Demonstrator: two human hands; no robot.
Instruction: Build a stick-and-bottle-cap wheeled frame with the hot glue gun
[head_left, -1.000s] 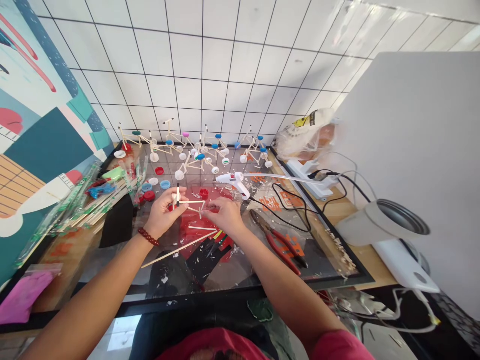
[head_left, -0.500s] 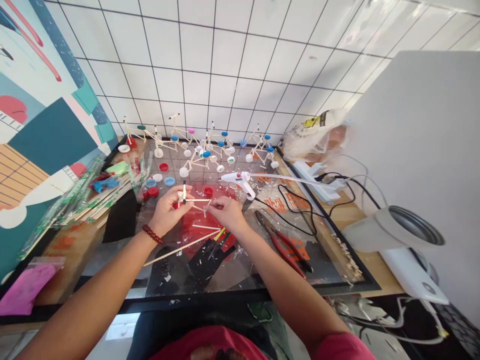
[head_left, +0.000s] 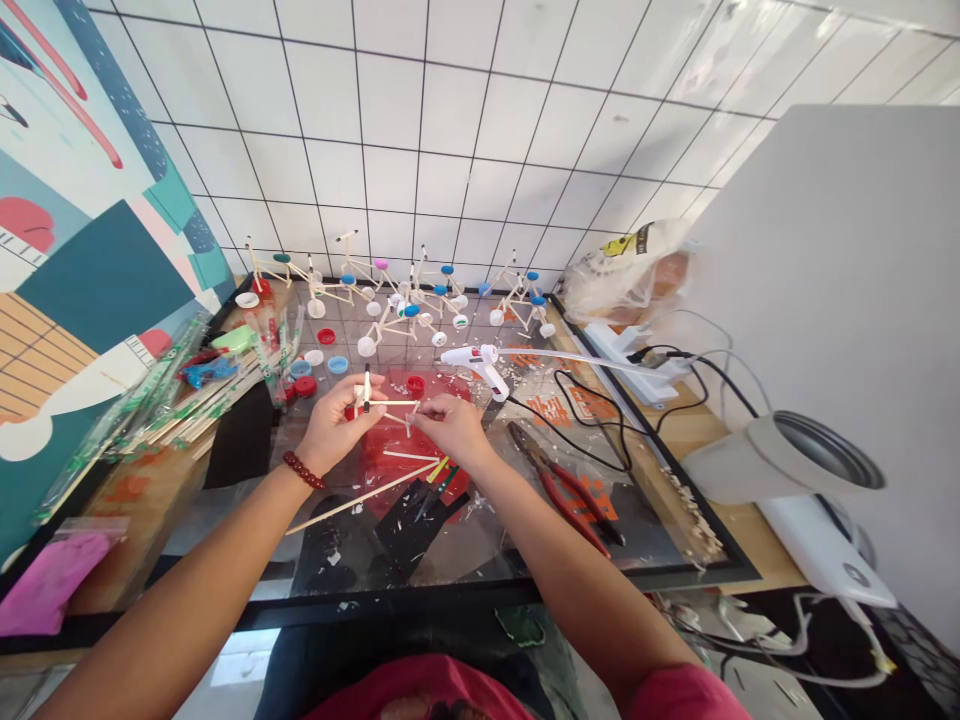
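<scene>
A small bicycle model frame of pale wooden sticks (head_left: 396, 403) is held between my two hands above a red sheet (head_left: 390, 465). My left hand (head_left: 336, 422), with a beaded bracelet on the wrist, grips its front end, where a black-tipped crossbar (head_left: 367, 388) stands up. At the frame's other end, my right hand (head_left: 452, 425) pinches a short stick, its fingertips hiding part of the joint. Just behind my hands lies a red bottle cap (head_left: 415, 385). A white glue gun (head_left: 480, 366) rests on the table beyond my right hand.
Several stick bicycle models (head_left: 411, 310) with cap wheels stand along the tiled wall. Loose caps (head_left: 337, 365) and bundled sticks (head_left: 202, 400) lie to the left. Red-handled pliers (head_left: 570, 495), a black cable (head_left: 577, 440) and a power strip (head_left: 634, 362) are on the right.
Both hands keep their hold on the stick frame with almost no movement. The whole view has shifted very slightly.
</scene>
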